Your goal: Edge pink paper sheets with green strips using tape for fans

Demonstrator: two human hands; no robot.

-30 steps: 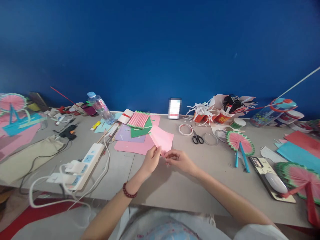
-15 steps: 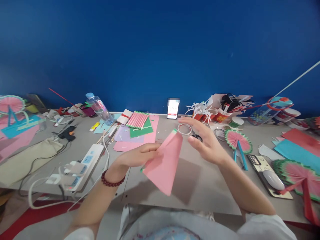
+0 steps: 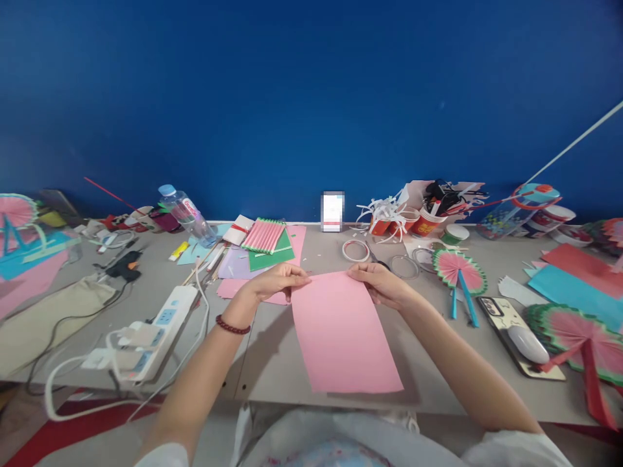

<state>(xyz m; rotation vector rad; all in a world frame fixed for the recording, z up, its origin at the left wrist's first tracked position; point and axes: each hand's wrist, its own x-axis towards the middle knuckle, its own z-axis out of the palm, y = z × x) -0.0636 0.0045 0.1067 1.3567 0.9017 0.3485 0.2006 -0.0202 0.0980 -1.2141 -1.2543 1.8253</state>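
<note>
A sheet of pink paper (image 3: 343,334) hangs between my two hands, spread out over the grey table. My left hand (image 3: 280,282) pinches its far left corner between thumb and fingers. At the far right corner, my right hand (image 3: 379,284) grips the sheet the same way. The near edge of the paper comes close to the table's front edge. Just beyond my right hand lie a roll of tape (image 3: 355,251) and scissors (image 3: 378,257), the latter partly hidden. Past my left hand, pleated pink paper with green edges (image 3: 264,235) rests on a green sheet (image 3: 271,258).
A power strip (image 3: 165,324) with plugs and cables lies at left, near a glue gun (image 3: 124,266) and a leaning bottle (image 3: 189,217). Paper fans (image 3: 460,272), a phone (image 3: 501,331) and a mouse (image 3: 528,344) are at right. A lit phone (image 3: 332,213) stands against the blue wall.
The pink paper was tilted and held by my left hand alone. My right hand, open and apart before, has taken its right corner, and the sheet now faces me spread wide.
</note>
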